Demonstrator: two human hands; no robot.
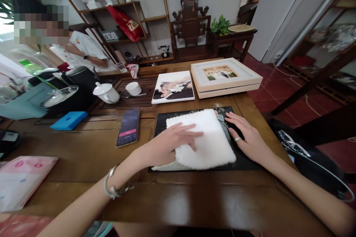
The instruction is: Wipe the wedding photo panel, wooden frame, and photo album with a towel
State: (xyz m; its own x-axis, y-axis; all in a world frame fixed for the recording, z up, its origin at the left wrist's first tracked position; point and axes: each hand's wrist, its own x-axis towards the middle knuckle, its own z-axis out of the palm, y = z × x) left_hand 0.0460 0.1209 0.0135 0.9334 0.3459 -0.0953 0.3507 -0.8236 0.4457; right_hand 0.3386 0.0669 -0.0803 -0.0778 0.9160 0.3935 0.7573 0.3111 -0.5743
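Both hands down flat on the white cloth and the dark print, centre of the frame.

The left hand (172, 142) lay open on the white cloth (205, 137), fingers stretched toward the right and gripping nothing. The right hand (244, 133) rested wide and flat just beside the cloth's right edge, its fingertips on the dark print (160, 122), a ring on one finger. The cloth covered most of that print, which lay on the wooden table (83, 152). A phone (128, 127) sat just left of the print. Behind it, toward the upper middle, were a photo canvas (174, 87) and a pale framed picture (225, 76). A white teapot (107, 92) and a cup (133, 88) stood further left, and another person's sleeve (83, 46) showed at the upper left.
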